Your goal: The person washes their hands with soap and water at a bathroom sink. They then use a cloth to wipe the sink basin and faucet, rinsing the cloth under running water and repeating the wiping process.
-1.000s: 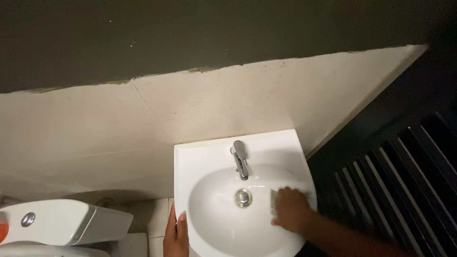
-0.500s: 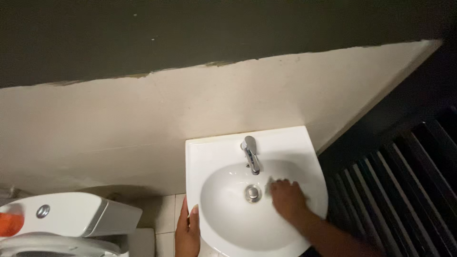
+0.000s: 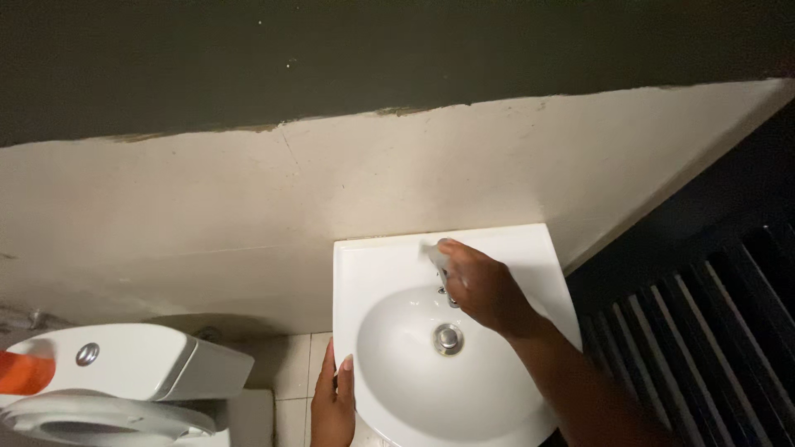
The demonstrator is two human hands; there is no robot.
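The sink (image 3: 373, 273) is plain glossy white, with a silver metal drain (image 3: 448, 338) at its middle. Behind the sink, the wall (image 3: 248, 207) is cream below and dark olive-grey above, the border uneven. Left of the sink, the toilet tank (image 3: 124, 364) is white with a chrome button; an orange thing (image 3: 21, 372), perhaps a bottle, lies on it. Right of the sink, slats (image 3: 712, 331) look black.

R hand (image 3: 480, 285) reaches fwd from lower right, forearm angled up-left, fingers curled in a closed grip, knuckles up. L hand (image 3: 335, 401) sits low at bottom edge, fingers straight, together, pointing up, palm flat.
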